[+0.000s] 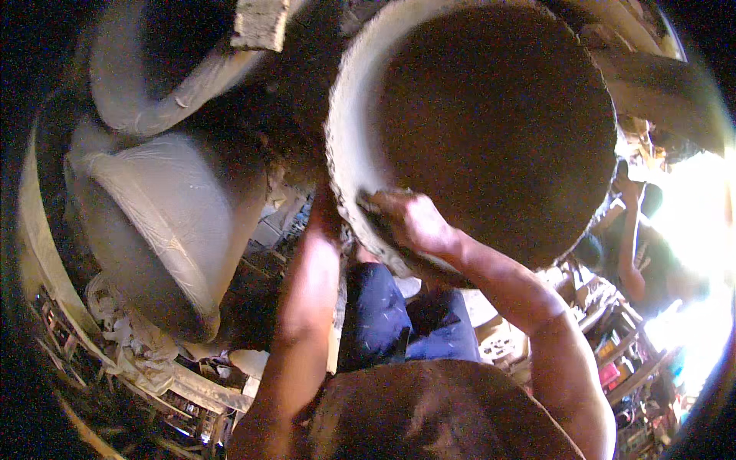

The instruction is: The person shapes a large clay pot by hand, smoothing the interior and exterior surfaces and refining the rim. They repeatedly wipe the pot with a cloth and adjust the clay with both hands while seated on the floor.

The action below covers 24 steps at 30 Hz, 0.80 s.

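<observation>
A very large round clay pot (354, 146) with a rough, uneven rim stands before me, its dark mouth facing up. My right hand (414, 221) reaches over the near rim and is closed against the inside of the wall at the near left. Something dark shows at its fingertips, too shadowed to name. On the outside of the same wall is my left hand (325, 201), beside the rim. Its fingers are lost in shadow behind the pot's edge.
At the left stands a big vessel (165, 207) wrapped in plastic sheet. Behind it is another large rounded rim (184, 88) with a pale block (261, 23) on it. A person (636, 230) is at the right, near bright daylight. Wooden slats (625, 345) and clutter lie lower right.
</observation>
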Motion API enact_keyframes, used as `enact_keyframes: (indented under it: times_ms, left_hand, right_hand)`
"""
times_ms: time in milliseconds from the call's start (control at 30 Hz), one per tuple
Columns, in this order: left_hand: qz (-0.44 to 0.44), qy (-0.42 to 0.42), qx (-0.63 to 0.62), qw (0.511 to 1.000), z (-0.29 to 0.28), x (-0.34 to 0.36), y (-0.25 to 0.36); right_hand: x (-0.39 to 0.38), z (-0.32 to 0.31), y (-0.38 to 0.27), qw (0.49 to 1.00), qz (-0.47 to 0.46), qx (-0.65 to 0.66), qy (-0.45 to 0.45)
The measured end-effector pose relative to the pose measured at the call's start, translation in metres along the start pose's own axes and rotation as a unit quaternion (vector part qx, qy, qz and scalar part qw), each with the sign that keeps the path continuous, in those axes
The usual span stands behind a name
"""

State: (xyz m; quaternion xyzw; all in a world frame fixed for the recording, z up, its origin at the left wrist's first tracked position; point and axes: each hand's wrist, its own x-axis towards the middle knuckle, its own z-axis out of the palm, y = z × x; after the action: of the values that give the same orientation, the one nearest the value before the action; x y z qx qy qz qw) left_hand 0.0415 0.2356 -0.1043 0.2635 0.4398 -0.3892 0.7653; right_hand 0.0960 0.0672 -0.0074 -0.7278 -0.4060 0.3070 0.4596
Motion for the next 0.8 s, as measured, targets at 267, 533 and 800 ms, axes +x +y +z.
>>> enact_keyframes:
  times_ms: [267,533,800]
  left_hand:
    - [0.024,0.047,0.018,0.998,0.008,-0.011,-0.009]
    - [0.032,0.010,0.003,0.999,0.009,-0.016,-0.001]
    - [0.058,0.049,0.018,0.997,0.008,-0.017,0.005]
  right_hand:
    - [0.123,-0.014,0.088,0.961,0.230,-0.052,0.143]
    - [0.010,0.000,0.011,0.999,0.031,-0.004,-0.010]
    - [0.115,-0.014,0.088,0.960,0.237,-0.067,0.131]
